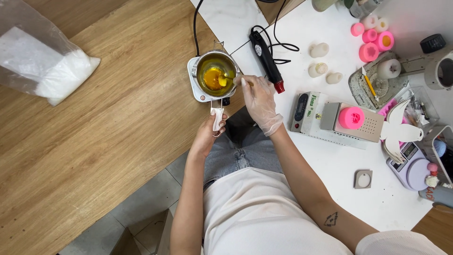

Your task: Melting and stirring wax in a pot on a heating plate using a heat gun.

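A small metal melting pot (203,60) with yellow-orange liquid stands on a little white hot plate (200,96) at the edge of the wooden table. My bare left hand (209,133) grips the pot's white handle (217,118) from below. My right hand (258,100), in a thin clear glove, holds a stirring stick (230,76) whose end dips into the liquid at the pot's right side.
A clear bag of white flakes (54,71) lies at the left on the wooden table (94,141). A black heat gun (265,59) lies right of the pot on the white table (339,165). Farther right are a scale, pink moulds (351,117), white candles and a grey tray.
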